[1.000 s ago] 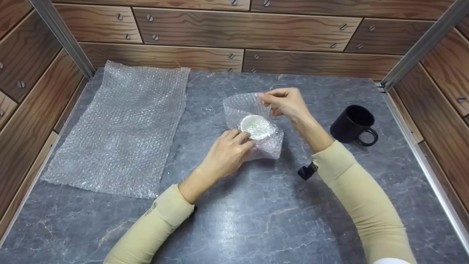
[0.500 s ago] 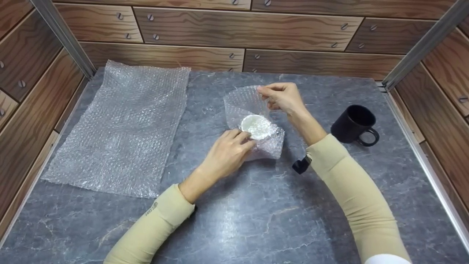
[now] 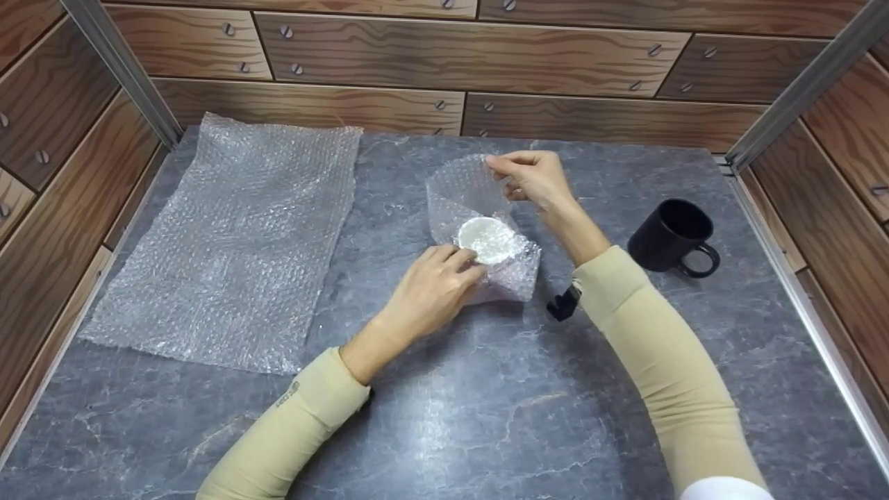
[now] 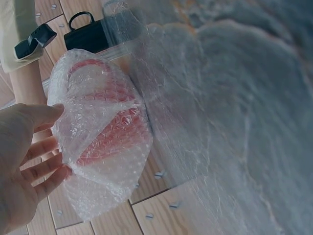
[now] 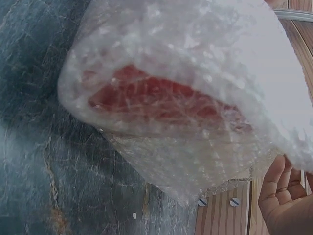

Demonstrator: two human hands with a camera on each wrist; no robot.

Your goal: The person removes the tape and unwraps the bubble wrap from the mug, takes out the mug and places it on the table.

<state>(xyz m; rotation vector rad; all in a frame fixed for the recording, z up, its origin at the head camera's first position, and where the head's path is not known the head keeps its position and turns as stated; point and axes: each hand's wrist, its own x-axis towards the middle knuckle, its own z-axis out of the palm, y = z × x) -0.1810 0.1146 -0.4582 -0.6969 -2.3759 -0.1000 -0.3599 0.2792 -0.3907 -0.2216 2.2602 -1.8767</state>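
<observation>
A cup (image 3: 486, 239) with a round white opening stands mid-table, loosely wrapped in a sheet of bubble wrap (image 3: 455, 184). Through the plastic in the left wrist view, the red side (image 4: 117, 129) of the cup shows. My left hand (image 3: 432, 285) steadies the wrapped cup at its near left, thumb and fingertips at the plastic. Beyond the cup, my right hand (image 3: 535, 179) pinches the far corner of the sheet between thumb and forefinger, holding that flap raised. In the right wrist view, the bubble wrap (image 5: 161, 152) covers much of the red surface.
A large flat sheet of bubble wrap (image 3: 236, 243) lies on the left of the grey marbled table (image 3: 444, 417). To the right stands a black mug (image 3: 667, 236), its handle toward the near right. Wood-patterned walls (image 3: 472, 55) border the back and sides.
The right hand has lifted the pinched corner upward and slightly left, so the flap stands taller behind the cup. The left hand and the cup have stayed in place.
</observation>
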